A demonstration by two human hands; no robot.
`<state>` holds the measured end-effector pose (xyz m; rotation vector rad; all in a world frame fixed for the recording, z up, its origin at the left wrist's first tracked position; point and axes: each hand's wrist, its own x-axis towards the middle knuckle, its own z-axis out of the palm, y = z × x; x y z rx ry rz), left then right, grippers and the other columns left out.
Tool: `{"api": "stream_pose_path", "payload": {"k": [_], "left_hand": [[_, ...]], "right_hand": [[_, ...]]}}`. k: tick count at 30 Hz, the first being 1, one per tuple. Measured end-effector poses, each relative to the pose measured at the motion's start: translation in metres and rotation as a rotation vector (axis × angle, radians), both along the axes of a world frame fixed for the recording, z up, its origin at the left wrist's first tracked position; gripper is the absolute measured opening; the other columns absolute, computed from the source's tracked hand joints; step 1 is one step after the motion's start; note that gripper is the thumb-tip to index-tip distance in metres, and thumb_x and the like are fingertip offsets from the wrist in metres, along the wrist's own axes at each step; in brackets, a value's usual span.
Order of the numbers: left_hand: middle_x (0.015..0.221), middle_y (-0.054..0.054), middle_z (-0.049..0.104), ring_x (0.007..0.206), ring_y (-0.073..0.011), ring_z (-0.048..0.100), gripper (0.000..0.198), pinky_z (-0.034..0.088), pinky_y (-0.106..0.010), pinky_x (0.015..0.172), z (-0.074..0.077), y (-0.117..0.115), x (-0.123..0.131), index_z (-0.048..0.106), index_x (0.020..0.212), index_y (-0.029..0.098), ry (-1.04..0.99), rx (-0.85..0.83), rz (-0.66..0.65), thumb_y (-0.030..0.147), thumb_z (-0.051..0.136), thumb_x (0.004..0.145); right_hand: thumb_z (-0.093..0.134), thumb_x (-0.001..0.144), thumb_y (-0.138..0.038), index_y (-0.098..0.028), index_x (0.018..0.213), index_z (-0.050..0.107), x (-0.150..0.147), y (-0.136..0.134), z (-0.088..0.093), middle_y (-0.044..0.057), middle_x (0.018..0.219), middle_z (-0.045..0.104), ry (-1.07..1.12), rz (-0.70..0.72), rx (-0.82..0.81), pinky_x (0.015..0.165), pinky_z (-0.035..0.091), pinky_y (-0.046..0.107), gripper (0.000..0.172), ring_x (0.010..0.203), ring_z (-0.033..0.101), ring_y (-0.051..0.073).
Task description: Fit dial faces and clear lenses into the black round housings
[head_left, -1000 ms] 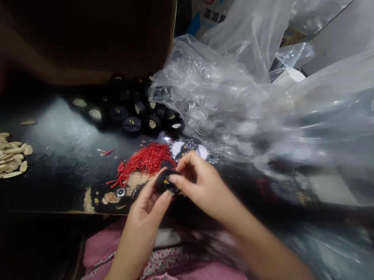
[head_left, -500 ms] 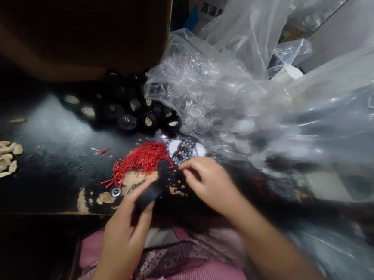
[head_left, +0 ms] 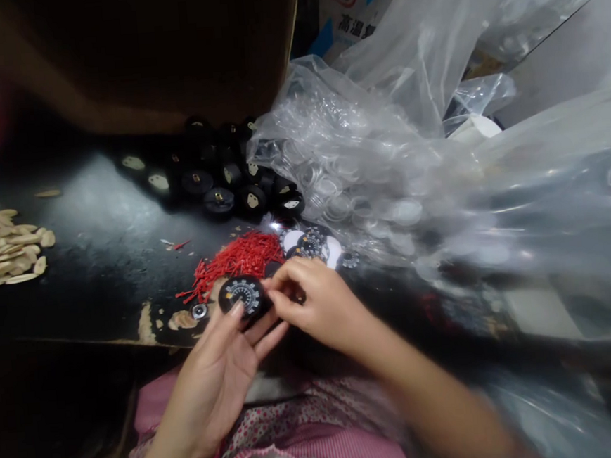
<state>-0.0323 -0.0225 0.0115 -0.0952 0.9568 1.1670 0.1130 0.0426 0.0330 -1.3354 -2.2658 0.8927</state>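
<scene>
My left hand (head_left: 226,362) holds a small round black gauge (head_left: 241,295) with a white-marked dial facing up, thumb and fingers around its rim. My right hand (head_left: 316,302) is closed in a pinch right beside the gauge's right edge; what its fingertips hold is too small to make out. Just beyond the hands lies a heap of thin red needles (head_left: 237,259) and several round dial faces (head_left: 312,246) on the black worktop (head_left: 96,259).
Several black round housings (head_left: 222,186) are piled behind the red heap. A clear plastic bag of transparent round covers (head_left: 354,176) fills the right side. Pale oval pieces (head_left: 0,246) lie at the left. A cardboard box (head_left: 127,52) stands at the back.
The left hand turned the gauge so its dial faces up and raised it toward the red heap. The right hand came back from the dial faces to the gauge's edge.
</scene>
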Motion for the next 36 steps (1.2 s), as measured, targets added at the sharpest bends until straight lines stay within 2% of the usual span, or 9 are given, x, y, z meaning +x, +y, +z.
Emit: {"api": "stream_pose_path", "payload": {"k": [3, 6, 13, 18, 20, 23, 28, 32, 36], "left_hand": [[0.111, -0.01, 0.074, 0.105, -0.0248, 0.07, 0.02, 0.056, -0.042, 0.093, 0.004, 0.004, 0.002, 0.067, 0.106, 0.018, -0.04, -0.026, 0.037, 0.017, 0.056, 0.089], [0.108, -0.012, 0.075, 0.106, -0.0247, 0.069, 0.016, 0.055, -0.038, 0.095, 0.007, 0.004, 0.005, 0.067, 0.099, 0.014, 0.018, -0.011, 0.079, 0.015, 0.055, 0.089], [0.107, -0.007, 0.076, 0.108, -0.0234, 0.068, 0.025, 0.053, -0.037, 0.098, 0.009, -0.004, 0.008, 0.068, 0.109, 0.02, 0.184, 0.15, 0.077, 0.026, 0.066, 0.085], [0.109, -0.004, 0.075, 0.108, -0.0218, 0.068, 0.042, 0.051, -0.038, 0.099, 0.005, 0.0, 0.007, 0.058, 0.126, 0.028, 0.322, 0.187, 0.099, 0.03, 0.067, 0.084], [0.111, -0.003, 0.073, 0.111, -0.0219, 0.066, 0.042, 0.05, -0.035, 0.099, 0.002, 0.004, 0.009, 0.059, 0.123, 0.028, 0.408, 0.186, 0.059, 0.031, 0.069, 0.082], [0.117, -0.001, 0.07, 0.117, -0.0226, 0.062, 0.035, 0.049, -0.032, 0.099, -0.005, 0.005, 0.014, 0.065, 0.113, 0.027, 0.456, 0.191, -0.045, 0.031, 0.072, 0.079], [0.126, 0.0, 0.064, 0.121, -0.0199, 0.057, 0.03, 0.039, -0.032, 0.108, -0.014, -0.002, 0.015, 0.063, 0.118, 0.03, 0.59, 0.328, -0.148, 0.033, 0.063, 0.087], [0.129, 0.0, 0.063, 0.124, -0.0199, 0.055, 0.031, 0.037, -0.032, 0.11, -0.013, -0.006, 0.011, 0.061, 0.12, 0.031, 0.638, 0.384, -0.176, 0.033, 0.061, 0.089], [0.124, 0.001, 0.066, 0.119, -0.0168, 0.059, 0.03, 0.043, -0.026, 0.102, -0.007, -0.006, 0.011, 0.06, 0.119, 0.03, 0.665, 0.39, -0.186, 0.034, 0.062, 0.089]], "right_hand": [[0.062, 0.086, -0.016, -0.017, 0.083, 0.061, 0.003, -0.007, 0.001, 0.002, 0.085, 0.067, 0.109, -0.006, 0.053, 0.079, 0.04, 0.031, 0.004, 0.079, 0.059, 0.015], [0.061, 0.087, -0.017, -0.018, 0.085, 0.062, 0.006, -0.009, 0.002, 0.003, 0.087, 0.066, 0.111, -0.008, 0.059, 0.079, 0.041, 0.032, 0.002, 0.084, 0.058, 0.017], [0.062, 0.088, -0.022, -0.017, 0.079, 0.06, 0.005, -0.012, 0.005, 0.003, 0.082, 0.061, -0.005, -0.039, 0.082, 0.077, 0.04, 0.034, 0.01, 0.08, 0.056, 0.018], [0.061, 0.09, -0.02, -0.016, 0.079, 0.061, 0.006, -0.016, 0.011, 0.001, 0.079, 0.061, 0.148, -0.05, 0.042, 0.075, 0.04, 0.031, 0.011, 0.076, 0.056, 0.015], [0.059, 0.091, -0.019, -0.016, 0.082, 0.062, 0.005, -0.017, 0.013, 0.001, 0.081, 0.062, 0.207, -0.039, 0.019, 0.075, 0.04, 0.029, 0.009, 0.077, 0.057, 0.014], [0.058, 0.091, -0.017, -0.016, 0.082, 0.063, 0.003, -0.017, 0.012, 0.001, 0.081, 0.062, 0.155, -0.044, 0.027, 0.074, 0.039, 0.03, 0.01, 0.078, 0.057, 0.015], [0.059, 0.09, -0.016, -0.016, 0.08, 0.063, 0.002, -0.017, 0.012, 0.001, 0.079, 0.061, 0.094, -0.062, 0.011, 0.073, 0.038, 0.03, 0.011, 0.077, 0.056, 0.015], [0.059, 0.09, -0.016, -0.017, 0.077, 0.061, 0.005, -0.016, 0.015, -0.001, 0.077, 0.06, 0.151, -0.048, -0.034, 0.071, 0.037, 0.029, 0.013, 0.075, 0.056, 0.014], [0.059, 0.09, -0.016, -0.017, 0.075, 0.059, 0.007, -0.017, 0.017, -0.001, 0.076, 0.059, 0.171, -0.054, -0.038, 0.071, 0.037, 0.029, 0.015, 0.074, 0.055, 0.014]]}}
